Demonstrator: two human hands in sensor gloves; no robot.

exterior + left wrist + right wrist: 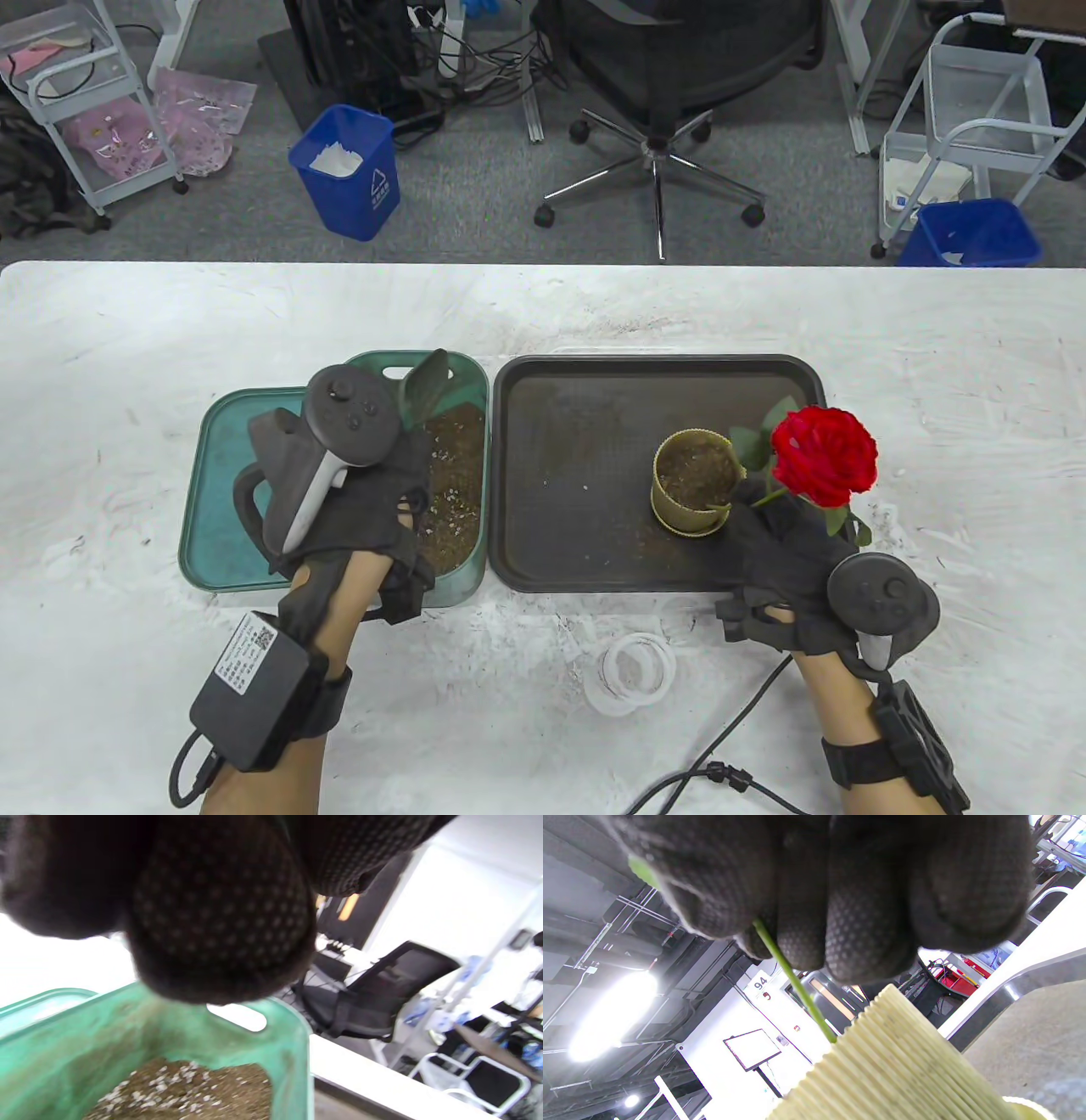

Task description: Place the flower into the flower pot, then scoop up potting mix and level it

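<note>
1. Red artificial rose (823,456) on a thin green stem, table view: right hand (785,569) holds it by the stem, bloom up and just right of the ribbed yellow-gold flower pot (694,480). Pot stands on the dark rectangular tray (585,407) on the white table (543,314) and already has some soil in it. Stem's lower end is hidden behind the glove here, so I can't tell whether it is inside the pot.
2. Same view: left hand (339,501) is over the green plastic bin of potting mix (462,484). A dark scoop blade (424,386) sticks up past the tracker; the fingers look wrapped on its handle, but the grip itself is hidden.
3. Left wrist view: blurred gloved fingers (220,912) curled above the bin's green wall (292,1052) and the brown mix with white flecks (182,1090). Scoop not visible here.
4. Right wrist view: fingertips (865,921) pinch the green stem (793,980) closed and tight; the stem runs down behind the ribbed pot rim (895,1052).
5. Handling, my read: rose is light and top-heavy, stem thin and bendy, petals crush easily. Hold low on the stem, never the bloom. Pot is light, may tip if nudged.
</note>
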